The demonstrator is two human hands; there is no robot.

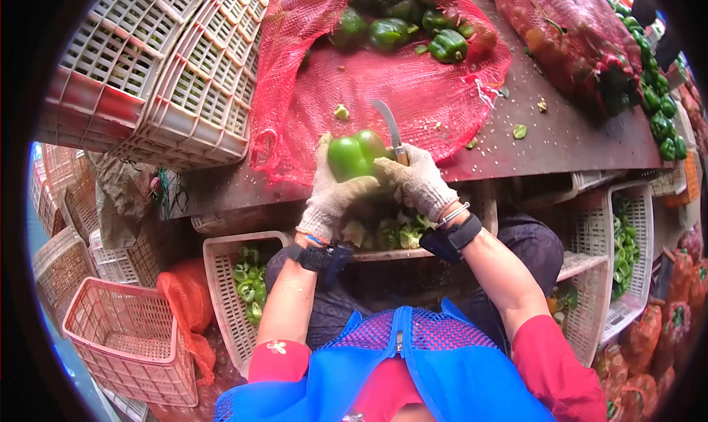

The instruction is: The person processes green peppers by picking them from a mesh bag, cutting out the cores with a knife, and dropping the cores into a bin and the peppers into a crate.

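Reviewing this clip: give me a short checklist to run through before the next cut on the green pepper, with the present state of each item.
1. Left hand grips the green pepper from below: ok.
2. Right hand holds the knife by its handle: ok.
3. Both hands gloved: ok.
4. Blade points up and away from the left fingers: ok.
5. Where the edge meets the pepper: cannot tell, hidden behind it.
6. Crate below for cut pieces: ok, already holding some.
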